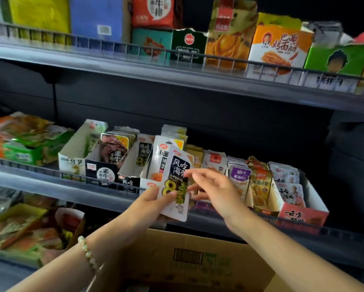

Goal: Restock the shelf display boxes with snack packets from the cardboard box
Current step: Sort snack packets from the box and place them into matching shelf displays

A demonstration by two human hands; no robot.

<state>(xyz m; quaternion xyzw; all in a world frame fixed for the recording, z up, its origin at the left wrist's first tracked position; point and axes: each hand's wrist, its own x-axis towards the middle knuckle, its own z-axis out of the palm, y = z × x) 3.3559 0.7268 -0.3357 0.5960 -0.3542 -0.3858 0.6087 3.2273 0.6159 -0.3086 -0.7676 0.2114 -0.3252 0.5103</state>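
Gripping snack packets (pixel 175 182) upright in left hand (pixel 153 202), right hand (pixel 217 190) fingers relaxed, touching their edge

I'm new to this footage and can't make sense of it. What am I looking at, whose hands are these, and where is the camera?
No machine here: a person wears a camera on the head, looking down at their own hands. The left hand holds snack packets; the right hand reaches to their edge, fingers spread. Ahead, a shelf carries open display boxes of packets. Below is the cardboard box.
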